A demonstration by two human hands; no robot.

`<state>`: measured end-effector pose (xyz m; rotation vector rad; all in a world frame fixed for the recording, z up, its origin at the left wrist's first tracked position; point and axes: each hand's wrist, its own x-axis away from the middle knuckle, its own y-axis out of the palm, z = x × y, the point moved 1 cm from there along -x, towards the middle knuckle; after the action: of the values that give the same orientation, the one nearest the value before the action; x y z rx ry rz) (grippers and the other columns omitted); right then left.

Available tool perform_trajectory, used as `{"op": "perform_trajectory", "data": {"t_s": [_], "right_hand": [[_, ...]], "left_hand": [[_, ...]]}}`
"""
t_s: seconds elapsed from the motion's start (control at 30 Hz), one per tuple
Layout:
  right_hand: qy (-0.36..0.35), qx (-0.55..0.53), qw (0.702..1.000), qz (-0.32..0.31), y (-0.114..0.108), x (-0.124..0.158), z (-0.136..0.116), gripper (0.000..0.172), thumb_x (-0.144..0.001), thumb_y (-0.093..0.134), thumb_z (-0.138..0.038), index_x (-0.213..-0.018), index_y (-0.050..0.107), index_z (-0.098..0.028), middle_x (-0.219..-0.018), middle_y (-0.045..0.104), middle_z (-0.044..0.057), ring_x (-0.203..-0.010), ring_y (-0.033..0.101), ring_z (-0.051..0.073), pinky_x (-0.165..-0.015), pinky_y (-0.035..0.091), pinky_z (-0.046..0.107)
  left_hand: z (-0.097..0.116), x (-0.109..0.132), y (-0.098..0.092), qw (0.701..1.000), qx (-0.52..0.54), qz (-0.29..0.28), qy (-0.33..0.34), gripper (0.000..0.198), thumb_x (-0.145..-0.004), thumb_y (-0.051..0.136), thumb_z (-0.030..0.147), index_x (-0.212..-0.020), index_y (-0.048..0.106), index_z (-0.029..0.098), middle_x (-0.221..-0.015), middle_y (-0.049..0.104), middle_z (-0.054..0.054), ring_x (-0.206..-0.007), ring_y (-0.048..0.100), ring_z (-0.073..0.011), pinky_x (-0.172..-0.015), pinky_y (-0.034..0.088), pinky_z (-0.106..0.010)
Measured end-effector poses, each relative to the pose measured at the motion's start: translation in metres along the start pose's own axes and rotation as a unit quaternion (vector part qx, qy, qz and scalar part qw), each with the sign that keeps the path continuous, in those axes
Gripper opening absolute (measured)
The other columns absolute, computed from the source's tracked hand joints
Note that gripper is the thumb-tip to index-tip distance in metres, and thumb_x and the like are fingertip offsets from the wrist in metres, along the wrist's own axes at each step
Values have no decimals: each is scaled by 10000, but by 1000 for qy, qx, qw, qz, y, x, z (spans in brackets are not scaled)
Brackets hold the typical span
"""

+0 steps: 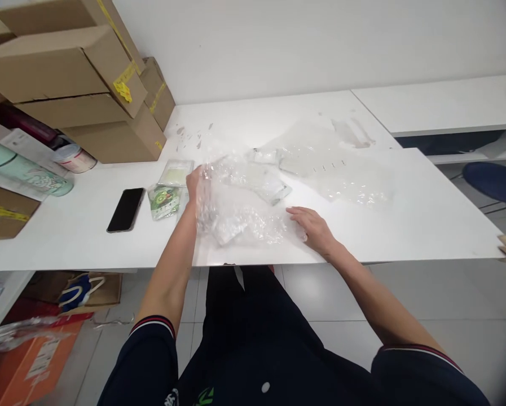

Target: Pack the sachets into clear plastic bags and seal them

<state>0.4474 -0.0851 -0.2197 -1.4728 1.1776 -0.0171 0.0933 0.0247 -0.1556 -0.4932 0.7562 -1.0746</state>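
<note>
Here the person stands at a white table [405, 225] w/ both hands on a crumpled sheet of clear plastic wrap [240, 217] lying near the front edge. Left hand [194, 181] is at the wrap's left end, fingers curled shut round a bunched-up part of the film and lifting that end a bit off the tabletop. Right hand [312, 225] lies at the wrap's right end, palm down, fingers stretched nearly flat and pressing the film against the table; it grips nothing, just rests on top.

Behind the wrap, more clear plastic bags [320, 163] are spread over the middle of the table, partly overlapping, edges hard to tell apart. Just left of the left hand sit two small packets: a green printed one [163, 201] and, touching it on the far side, a pale clear one [175, 172]. A black phone [126, 209] lies face up further left, near but apart from the packets.

At the table's far-left corner is a stack of cardboard boxes [75, 73] w/ yellow tape. Beside it lie a mint-green bottle [24, 172] on its side and a small tub [75, 158]. Below the table, left, an orange box [28, 355] stands on the floor. A blue stool [496, 180] shows at right, beyond the table.
</note>
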Motion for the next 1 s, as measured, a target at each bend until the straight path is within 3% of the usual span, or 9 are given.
{"op": "perform_trajectory", "data": {"t_s": [0.17, 0.23, 0.37, 0.5, 0.57, 0.63, 0.77, 0.87, 1.0], "right_hand": [[99, -59, 993, -33, -9, 14, -15, 436, -779, 425, -12, -987, 719, -258, -1276, 683, 33, -1081, 695, 219, -783, 625, 381], [142, -99, 984, -31, -8, 15, -23, 385, -775, 443, -51, -930, 725, -263, -1260, 690, 31, -1066, 702, 219, -801, 620, 388], [201, -108, 974, 0, -10, 11, -28, 276, -686, 482, -96, -809, 687, -234, -1238, 696, 74, -1078, 690, 251, -815, 598, 417], [219, -114, 968, 39, -16, 4, -21, 237, -651, 453, -91, -737, 632, -221, -1194, 704, 94, -1085, 676, 255, -794, 572, 405], [229, -121, 964, 53, -17, 4, -14, 237, -650, 441, -85, -726, 623, -216, -1166, 709, 94, -1067, 677, 250, -785, 565, 398], [243, -123, 961, 45, -17, 6, -6, 236, -660, 438, -75, -715, 624, -209, -1155, 708, 92, -1061, 672, 248, -805, 562, 403], [258, -65, 964, -13, -25, 6, -7, 325, -684, 465, -46, -850, 694, -205, -1310, 630, 90, -1188, 601, 297, -965, 510, 515], [243, -26, 969, 43, -43, -9, -33, 389, -768, 489, -80, -1033, 710, -259, -1343, 600, 80, -1268, 525, 324, -980, 492, 551], [291, -184, 938, 40, -53, -44, -68, 345, -901, 559, -303, -1238, 632, -287, -1192, 664, 70, -1045, 634, 242, -832, 568, 415]], "left_hand": [[-7, -6, -19, 960, 235, 147, -33, 304, -952, 472, 323, -688, 517, 180, -602, 525, 23, -695, 632, -112, -655, 506, -186], [-2, 2, -26, 935, 308, 176, -13, 301, -967, 480, 400, -784, 578, 182, -705, 603, 5, -799, 697, -119, -738, 563, -211], [15, 39, -53, 934, 260, 216, 113, 362, -1016, 403, 465, -1114, 645, 214, -1111, 684, -48, -1129, 674, -178, -982, 561, -349], [18, 107, -63, 922, 146, 134, 333, 291, -1018, 459, 307, -1261, 620, 291, -1338, 633, -19, -1281, 587, -204, -1053, 540, -399], [9, 146, -53, 885, 85, 62, 454, 342, -985, 509, 188, -1292, 601, 308, -1325, 653, -10, -1229, 626, -171, -987, 589, -330], [-4, 177, -40, 858, 35, -7, 512, 414, -957, 512, 101, -1335, 568, 261, -1328, 652, -60, -1215, 636, -174, -944, 612, -304], [-16, 201, -30, 864, 27, -46, 500, 458, -950, 486, 61, -1383, 515, 208, -1321, 649, -117, -1224, 629, -194, -949, 613, -322], [-6, 196, -41, 885, 87, -57, 455, 410, -961, 497, 110, -1354, 540, 218, -1305, 662, -106, -1193, 650, -180, -938, 618, -312], [17, 182, -55, 912, 181, -93, 356, 274, -1002, 437, 308, -1174, 644, 254, -1201, 713, -59, -1132, 681, -188, -911, 626, -371]]}}
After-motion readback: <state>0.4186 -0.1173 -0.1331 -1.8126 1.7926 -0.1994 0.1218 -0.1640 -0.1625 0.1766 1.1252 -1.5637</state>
